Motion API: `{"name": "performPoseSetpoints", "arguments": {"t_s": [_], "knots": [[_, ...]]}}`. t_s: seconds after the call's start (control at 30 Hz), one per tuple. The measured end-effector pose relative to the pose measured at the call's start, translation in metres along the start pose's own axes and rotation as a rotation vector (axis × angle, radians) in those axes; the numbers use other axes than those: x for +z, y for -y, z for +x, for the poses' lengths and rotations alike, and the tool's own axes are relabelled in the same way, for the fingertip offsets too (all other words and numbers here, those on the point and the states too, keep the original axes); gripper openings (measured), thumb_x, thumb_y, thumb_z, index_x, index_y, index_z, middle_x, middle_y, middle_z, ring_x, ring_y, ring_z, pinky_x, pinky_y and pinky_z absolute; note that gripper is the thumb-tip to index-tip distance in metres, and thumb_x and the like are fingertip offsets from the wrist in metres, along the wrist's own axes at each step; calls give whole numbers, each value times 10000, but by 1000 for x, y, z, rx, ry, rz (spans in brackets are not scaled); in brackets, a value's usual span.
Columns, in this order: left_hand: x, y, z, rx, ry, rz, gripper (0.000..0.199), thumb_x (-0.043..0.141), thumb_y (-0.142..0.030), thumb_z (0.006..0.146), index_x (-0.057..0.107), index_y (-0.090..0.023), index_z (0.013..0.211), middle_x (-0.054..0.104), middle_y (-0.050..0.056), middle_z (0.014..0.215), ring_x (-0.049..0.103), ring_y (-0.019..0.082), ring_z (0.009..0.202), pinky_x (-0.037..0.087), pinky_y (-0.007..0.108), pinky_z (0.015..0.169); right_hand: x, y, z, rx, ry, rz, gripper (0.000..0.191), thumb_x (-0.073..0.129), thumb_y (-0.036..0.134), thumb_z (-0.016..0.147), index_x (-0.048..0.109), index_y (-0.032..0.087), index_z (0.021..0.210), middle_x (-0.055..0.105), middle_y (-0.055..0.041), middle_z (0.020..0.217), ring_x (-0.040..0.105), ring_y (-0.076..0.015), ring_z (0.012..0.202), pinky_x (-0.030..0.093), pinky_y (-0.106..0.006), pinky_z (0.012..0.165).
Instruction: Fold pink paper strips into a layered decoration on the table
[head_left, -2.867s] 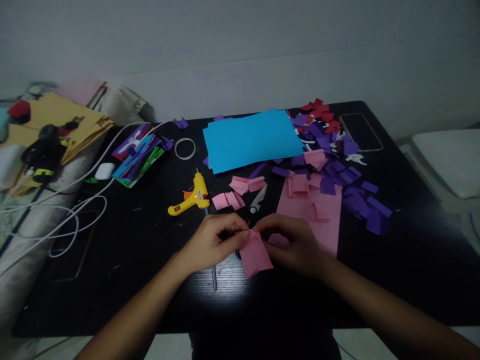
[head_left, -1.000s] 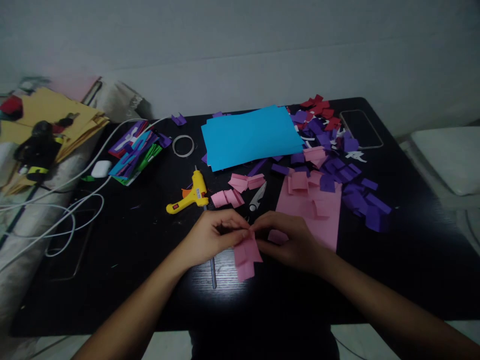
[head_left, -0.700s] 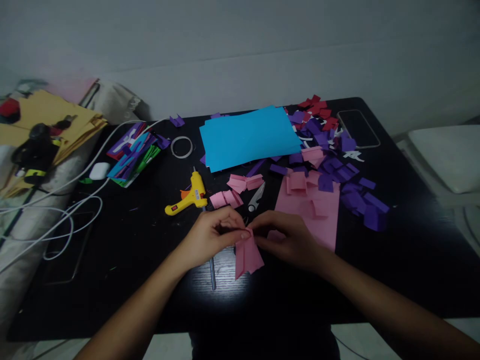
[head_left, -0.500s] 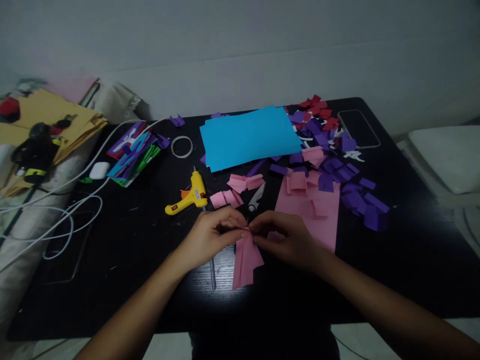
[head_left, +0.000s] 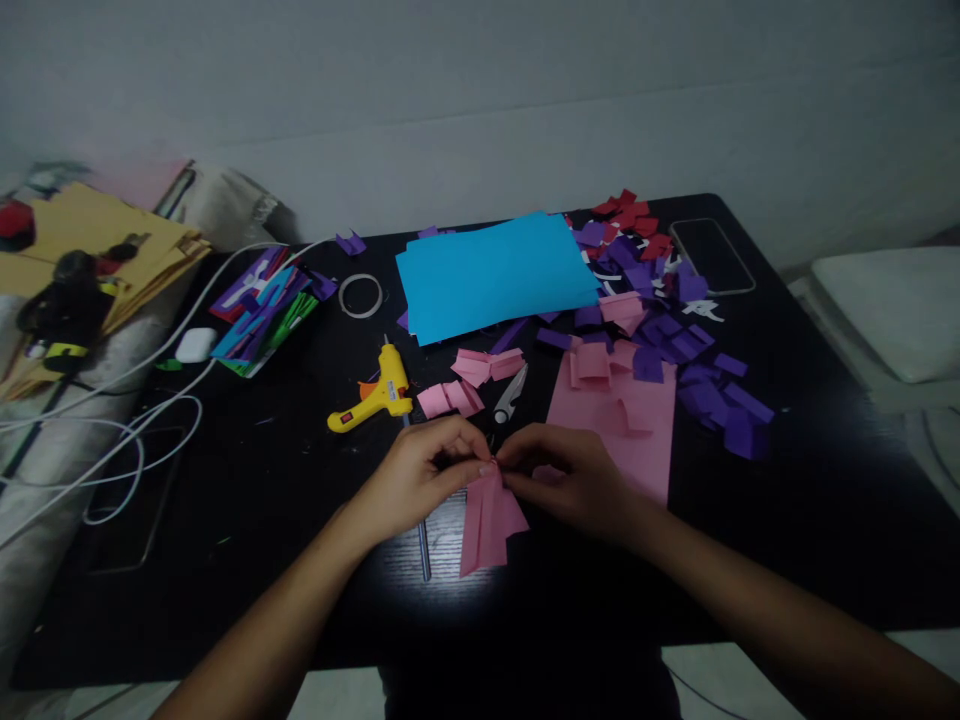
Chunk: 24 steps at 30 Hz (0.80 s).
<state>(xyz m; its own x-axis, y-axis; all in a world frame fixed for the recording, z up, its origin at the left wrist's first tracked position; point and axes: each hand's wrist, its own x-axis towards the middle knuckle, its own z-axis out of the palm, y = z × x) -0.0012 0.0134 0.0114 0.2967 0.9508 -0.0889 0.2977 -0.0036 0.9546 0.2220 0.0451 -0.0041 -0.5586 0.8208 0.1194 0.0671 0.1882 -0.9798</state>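
Between my two hands hangs a pleated piece of pink paper (head_left: 486, 530), gathered at its top and fanned out below. My left hand (head_left: 425, 475) pinches the gathered top between thumb and fingers. From the other side my right hand (head_left: 566, 478) pinches the same top edge, its fingertips nearly meeting those of the left. Just beyond my hands lie scissors (head_left: 510, 395), partly hidden, and folded pink paper pieces (head_left: 451, 399). A metal rod (head_left: 424, 550) lies left of the hanging paper. Under my right forearm is a flat pink sheet (head_left: 649, 455).
A yellow glue gun (head_left: 386, 385) lies left of my hands, near a tape ring (head_left: 361, 296). Blue sheets (head_left: 495, 280) lie at the back. Purple scraps (head_left: 724, 405), red scraps (head_left: 626, 215) and a phone (head_left: 712, 257) are on the right. White cables (head_left: 142, 430) cross the left side.
My hands keep their pinch on the pink paper, and its lower end has swung slightly left. The whole view has shifted a little.
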Motion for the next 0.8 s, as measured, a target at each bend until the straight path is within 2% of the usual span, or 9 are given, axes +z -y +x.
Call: {"name": "performPoseSetpoints", "arguments": {"t_s": [0.23, 0.5, 0.67, 0.8], "knots": [[0, -4, -1, -15, 50, -13, 127, 677, -290, 959, 664, -165, 942, 684, 12, 818, 625, 139, 741, 466, 242, 663, 0, -1, 0, -62, 9, -9, 81, 781, 236, 888, 753, 201, 955, 773, -37, 880, 719, -137, 729, 573, -234, 635], [0, -4, -1, -39, 58, -63, 126, 664, -291, 967, 657, -166, 958, 700, 19, 834, 639, 145, 760, 463, 240, 661, 0, -1, 0, -57, 18, 8, 213, 800, 187, 863, 745, 207, 1068, 777, -34, 913, 724, -136, 755, 578, -240, 665], [2, -4, -1, -53, 48, -102, 130, 662, -290, 963, 654, -163, 938, 684, 21, 821, 632, 147, 745, 460, 244, 650, 2, 1, 0, 33, 6, 42, 143, 810, 214, 850, 753, 193, 980, 779, -34, 867, 725, -144, 742, 578, -253, 668], [2, -5, -2, -58, 27, -100, 139, 688, -302, 947, 671, -165, 932, 701, 32, 837, 644, 155, 755, 479, 252, 663, 3, 2, 0, 145, 20, 156, 207, 829, 267, 833, 758, 196, 1013, 776, -38, 873, 724, -153, 760, 587, -262, 678]]}}
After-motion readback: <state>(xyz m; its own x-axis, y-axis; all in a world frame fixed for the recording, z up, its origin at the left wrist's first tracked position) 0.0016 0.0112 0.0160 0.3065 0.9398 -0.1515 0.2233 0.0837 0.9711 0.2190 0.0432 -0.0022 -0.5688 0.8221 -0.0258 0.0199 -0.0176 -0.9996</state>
